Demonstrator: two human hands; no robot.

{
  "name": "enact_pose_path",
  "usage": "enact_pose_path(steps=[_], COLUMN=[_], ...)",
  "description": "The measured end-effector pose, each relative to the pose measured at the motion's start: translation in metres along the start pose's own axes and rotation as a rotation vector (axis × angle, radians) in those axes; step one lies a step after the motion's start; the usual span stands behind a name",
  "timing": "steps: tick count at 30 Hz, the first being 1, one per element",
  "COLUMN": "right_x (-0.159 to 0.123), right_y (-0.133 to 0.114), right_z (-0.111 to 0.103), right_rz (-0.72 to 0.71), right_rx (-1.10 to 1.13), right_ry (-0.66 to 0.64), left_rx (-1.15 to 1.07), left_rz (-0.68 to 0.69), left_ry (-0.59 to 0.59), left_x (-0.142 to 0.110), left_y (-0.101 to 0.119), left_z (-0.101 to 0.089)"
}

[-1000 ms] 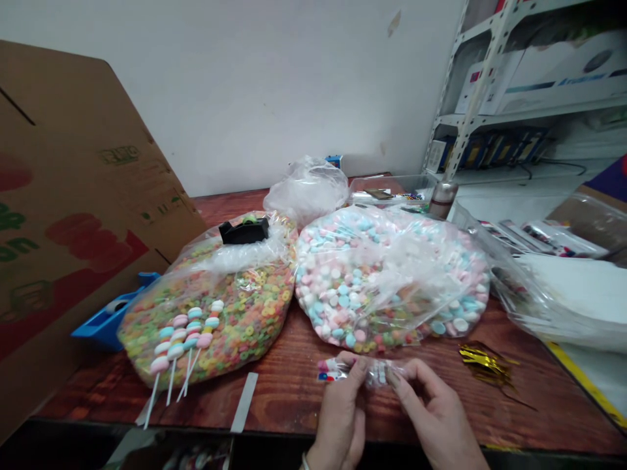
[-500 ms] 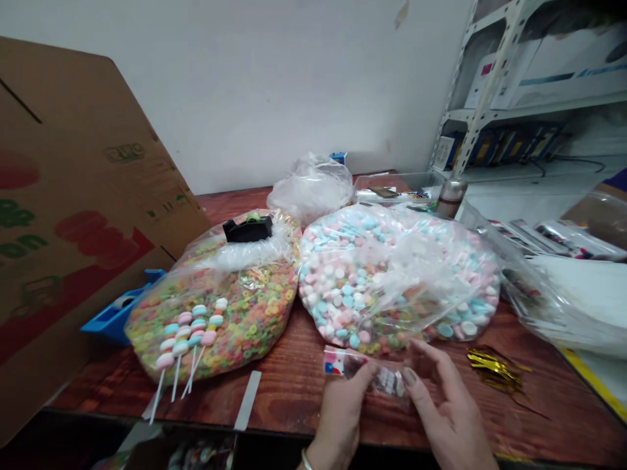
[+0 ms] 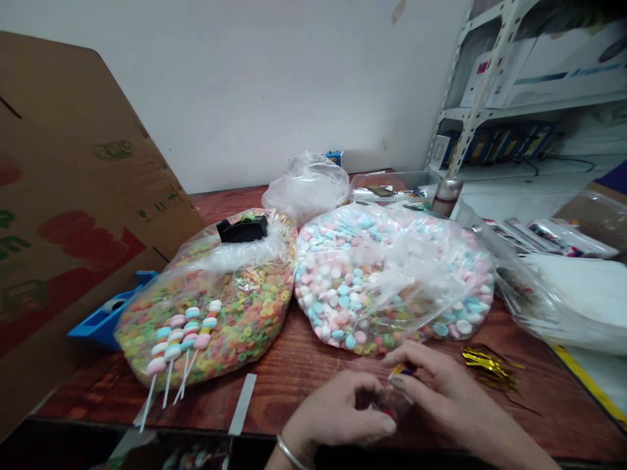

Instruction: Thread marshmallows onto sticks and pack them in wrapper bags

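Pinching a small clear bag (image 3: 396, 399) with both hands

Right hand (image 3: 448, 385) pinches the top of the bag from above, and left hand (image 3: 333, 408), with a metal bangle (image 3: 290, 453), curls against its lower side. Bag is near the front edge of the desk (image 3: 304, 398), just below a big bag of pastel candies (image 3: 372, 281). Gold twist ties (image 3: 490, 369) lie to the right.

At lower centre, the right hand (image 3: 448, 385) pinches a small clear packet (image 3: 396, 398); the left hand (image 3: 336, 414) curls just beside it; a bag of pastel marshmallows (image 3: 392, 281) lies just above; gold twist ties (image 3: 487, 369) lie to the right.
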State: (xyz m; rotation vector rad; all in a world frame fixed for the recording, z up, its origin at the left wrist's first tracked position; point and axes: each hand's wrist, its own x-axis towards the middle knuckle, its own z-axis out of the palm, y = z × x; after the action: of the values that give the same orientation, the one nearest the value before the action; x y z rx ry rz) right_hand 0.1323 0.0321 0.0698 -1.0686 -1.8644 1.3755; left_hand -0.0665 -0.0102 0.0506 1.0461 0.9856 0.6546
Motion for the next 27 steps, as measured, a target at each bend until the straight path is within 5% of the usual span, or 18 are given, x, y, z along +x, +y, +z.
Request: enact_pose_path(steps=[5,8,16,27], right_x=[0.007,0.009,0.004,-0.005], right_y=[0.032,0.044,0.041,0.046], right_z=[0.012,0.03,0.041,0.053], right_rz=[0.129,0.156,0.085,0.101], right_rx=[0.36,0.515,0.305,0.037], right_ry=[0.389,0.553,0.421,0.324], left_rx=[-0.727,-0.783,-0.925,-0.889], left_rz=[0.151,0.216,0.29,0.244], left_ry=[0.059,0.131,0.531,0.683], left_x=[0.0,0.01,0.031,0.037], left_y=[-0.012,-0.023,-0.016,-0.025], left_z=[-0.007,0.006,0.027,0.028])
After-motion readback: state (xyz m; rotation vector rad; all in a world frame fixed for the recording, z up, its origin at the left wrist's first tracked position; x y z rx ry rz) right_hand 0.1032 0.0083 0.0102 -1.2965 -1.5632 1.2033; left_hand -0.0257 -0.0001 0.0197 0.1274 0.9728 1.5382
